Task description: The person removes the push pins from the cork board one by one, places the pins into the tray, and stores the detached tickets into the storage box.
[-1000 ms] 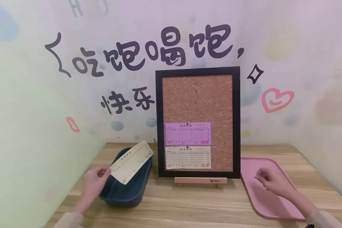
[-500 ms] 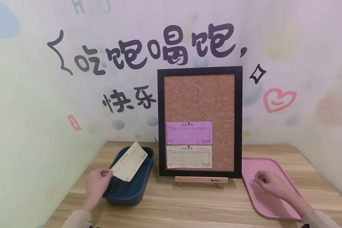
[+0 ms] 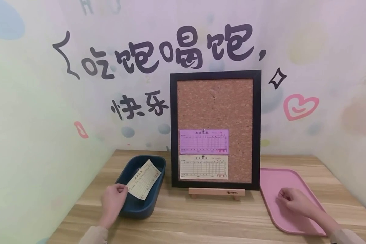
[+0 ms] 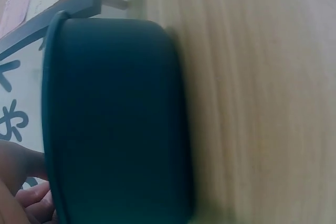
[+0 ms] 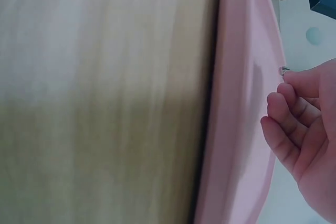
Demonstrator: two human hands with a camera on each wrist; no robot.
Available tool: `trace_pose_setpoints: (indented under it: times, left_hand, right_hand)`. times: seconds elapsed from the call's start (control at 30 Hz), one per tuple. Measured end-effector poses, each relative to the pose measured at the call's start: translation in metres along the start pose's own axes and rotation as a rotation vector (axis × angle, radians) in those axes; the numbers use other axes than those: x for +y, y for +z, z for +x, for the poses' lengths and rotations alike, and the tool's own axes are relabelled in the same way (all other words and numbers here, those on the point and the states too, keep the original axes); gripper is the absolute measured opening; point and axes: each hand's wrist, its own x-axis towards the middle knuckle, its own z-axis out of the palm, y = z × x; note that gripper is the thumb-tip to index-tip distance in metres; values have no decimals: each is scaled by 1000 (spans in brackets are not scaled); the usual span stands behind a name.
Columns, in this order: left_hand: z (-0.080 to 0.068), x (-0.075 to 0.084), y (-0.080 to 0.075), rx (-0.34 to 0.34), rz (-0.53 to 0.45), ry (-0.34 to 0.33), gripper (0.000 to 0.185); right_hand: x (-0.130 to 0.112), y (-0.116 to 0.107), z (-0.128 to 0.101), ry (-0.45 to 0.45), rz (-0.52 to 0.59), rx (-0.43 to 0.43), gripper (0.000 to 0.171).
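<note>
In the head view my left hand (image 3: pixel 113 201) pinches the lower left corner of a pale yellow receipt slip (image 3: pixel 144 179). The slip tilts over the inside of a dark blue bin (image 3: pixel 141 214), overlapping it there. My right hand (image 3: pixel 297 202) is above a pink tray (image 3: pixel 292 223), its fingertips pinching a tiny shiny pushpin (image 5: pixel 284 70), seen in the right wrist view. Between the hands stands a black-framed corkboard (image 3: pixel 214 101). A purple receipt slip (image 3: pixel 204 142) and, below it, another pale yellow receipt (image 3: pixel 203 168) are pinned to its lower part.
A small wooden easel (image 3: pixel 216 192) supports the corkboard on the wood-grain table (image 3: pixel 201 220). Behind rises a patterned wall (image 3: pixel 134 20) with large dark lettering. In the left wrist view the bin's outer wall (image 4: pixel 115 124) fills much of the frame.
My left hand has moved right and lowered the slip toward the bin, still pinching it. My right hand has shifted slightly over the tray. The head view has turned a little left.
</note>
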Motion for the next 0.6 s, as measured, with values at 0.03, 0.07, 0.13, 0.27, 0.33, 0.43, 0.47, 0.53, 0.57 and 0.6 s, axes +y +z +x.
trace_pose_setpoints:
  times: [0.03, 0.07, 0.13, 0.27, 0.33, 0.43, 0.47, 0.53, 0.57, 0.6]
  left_hand:
    - [-1, 0, 1, -2, 1, -1, 15]
    - [-1, 0, 1, -3, 3, -3, 15]
    - [-2, 0, 3, 1, 10, 1, 14]
    - [-3, -1, 5, 12, 21, 10, 14]
    - [-3, -1, 6, 15, 26, 14, 14]
    - [-3, -3, 7, 11, 39, 18, 14]
    - [-3, -3, 7, 9, 45, 18, 14]
    - [-4, -4, 7, -5, 55, 18, 14]
    - [-4, -5, 7, -15, 60, 17, 14]
    - [-4, -5, 7, -27, 64, 15, 14]
  right_hand:
    - [1, 1, -1, 3, 8, -9, 17]
    - [2, 1, -2, 7, 18, -20, 16]
    - [3, 1, -3, 17, 39, -40, 14]
    - [4, 1, -3, 34, 63, -77, 12]
    - [4, 2, -2, 44, 66, -91, 11]
    - [5, 2, -2, 57, 59, -111, 10]
    - [5, 2, -2, 57, 60, -119, 10]
    - [5, 2, -2, 61, 68, -130, 10]
    - [5, 2, -3, 59, 73, -133, 10]
    - [5, 2, -3, 57, 77, -136, 10]
